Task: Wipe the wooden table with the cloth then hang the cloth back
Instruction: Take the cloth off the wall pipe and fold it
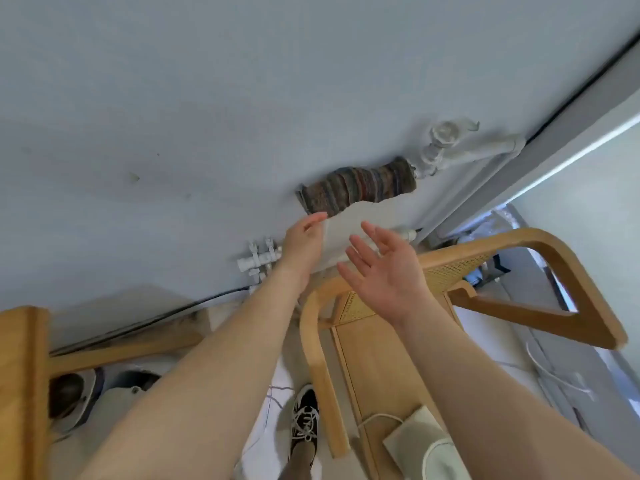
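Right hand (384, 271) spread, left hand (302, 239) fingers (317, 217) at lower edge of cloth (360, 187)

Home room: white wall radiator (481, 152), cane-backed wooden chair (519, 244), sneaker (304, 422) beside its leg.

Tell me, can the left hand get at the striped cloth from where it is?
Probably yes. The left hand is open just below the cloth, fingertips near its lower edge, with nothing between them. The chair stands lower, by the right hand, and leaves the way free.
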